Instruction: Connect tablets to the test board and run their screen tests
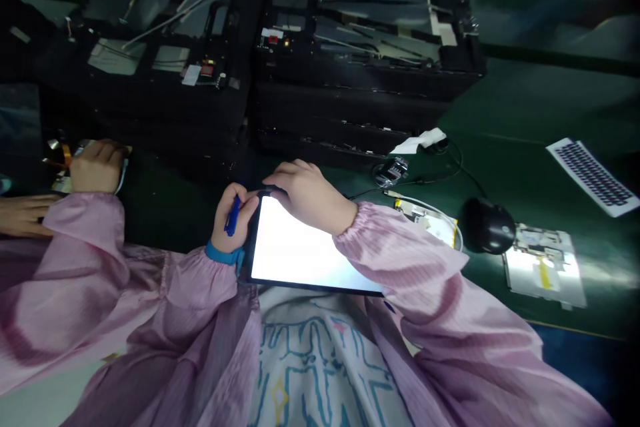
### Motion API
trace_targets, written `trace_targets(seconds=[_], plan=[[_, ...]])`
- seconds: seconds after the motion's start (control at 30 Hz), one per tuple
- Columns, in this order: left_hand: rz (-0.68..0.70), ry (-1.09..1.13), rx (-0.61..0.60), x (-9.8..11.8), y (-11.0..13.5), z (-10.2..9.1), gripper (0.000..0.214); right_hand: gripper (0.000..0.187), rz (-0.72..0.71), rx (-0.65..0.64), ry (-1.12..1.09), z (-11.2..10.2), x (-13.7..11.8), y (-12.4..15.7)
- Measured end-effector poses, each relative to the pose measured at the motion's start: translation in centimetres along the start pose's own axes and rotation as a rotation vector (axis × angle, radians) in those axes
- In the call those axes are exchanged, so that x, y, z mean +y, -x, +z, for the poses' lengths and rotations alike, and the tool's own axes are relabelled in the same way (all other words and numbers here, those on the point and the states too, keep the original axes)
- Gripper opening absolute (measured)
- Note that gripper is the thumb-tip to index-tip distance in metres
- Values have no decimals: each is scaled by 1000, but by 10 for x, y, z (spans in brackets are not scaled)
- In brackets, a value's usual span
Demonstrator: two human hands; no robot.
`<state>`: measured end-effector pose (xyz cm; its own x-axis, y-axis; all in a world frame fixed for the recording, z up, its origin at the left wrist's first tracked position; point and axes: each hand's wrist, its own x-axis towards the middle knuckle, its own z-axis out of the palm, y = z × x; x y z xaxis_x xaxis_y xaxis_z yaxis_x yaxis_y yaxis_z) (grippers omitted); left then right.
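Note:
A tablet [300,250] with a glowing white screen rests tilted at the near edge of the green table, over my lap. My left hand [229,217] is closed around a small blue tool [233,215] and sits against the tablet's left edge; a blue band circles that wrist. My right hand [306,190] lies curled over the tablet's top edge, with its fingertips on the upper left corner. Pink smock sleeves cover both of my arms.
Stacked black trays of opened devices [350,47] fill the back of the table. A co-worker's fist [97,167] in a pink sleeve rests at far left. To the right lie a black round object [487,225], a metal plate [545,267], cables [425,177] and a keyboard part [593,175].

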<state>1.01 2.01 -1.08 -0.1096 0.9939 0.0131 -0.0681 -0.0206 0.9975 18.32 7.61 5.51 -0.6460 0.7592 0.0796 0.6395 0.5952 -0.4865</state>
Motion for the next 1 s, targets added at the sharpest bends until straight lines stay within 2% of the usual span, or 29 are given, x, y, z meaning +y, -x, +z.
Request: trace_targets(seconds=[0.13, 0.23, 0.37, 0.47, 0.57, 0.67, 0.73, 0.8, 0.87, 1.0], plan=[[16, -4, 23, -3, -2, -2, 29, 15, -54, -39, -40, -1, 0, -13], [11, 44, 32, -4, -2, -1, 30, 15, -112, -32, -55, -7, -3, -7], [-20, 100, 11, 0, -1, 3, 32, 14, -172, -36, -209, -22, -2, 23], [-24, 128, -9, 3, -1, 5, 35, 10, -138, 18, -379, -36, 8, 56], [-8, 154, -3, 2, -1, 6, 36, 9, 13, 155, -509, -49, 24, 96], [13, 139, 38, 1, -3, 5, 36, 2, 199, 431, -659, -58, 39, 133], [26, 119, 66, 1, -4, 5, 35, 4, 268, 635, -750, -61, 42, 149], [33, 112, 83, 3, -5, 6, 35, 6, 300, 778, -786, -63, 40, 160], [27, 118, 94, 5, -6, 8, 35, 6, 312, 826, -790, -63, 35, 165], [7, 154, 97, 8, -7, 12, 34, 6, 265, 776, -779, -62, 22, 172]])
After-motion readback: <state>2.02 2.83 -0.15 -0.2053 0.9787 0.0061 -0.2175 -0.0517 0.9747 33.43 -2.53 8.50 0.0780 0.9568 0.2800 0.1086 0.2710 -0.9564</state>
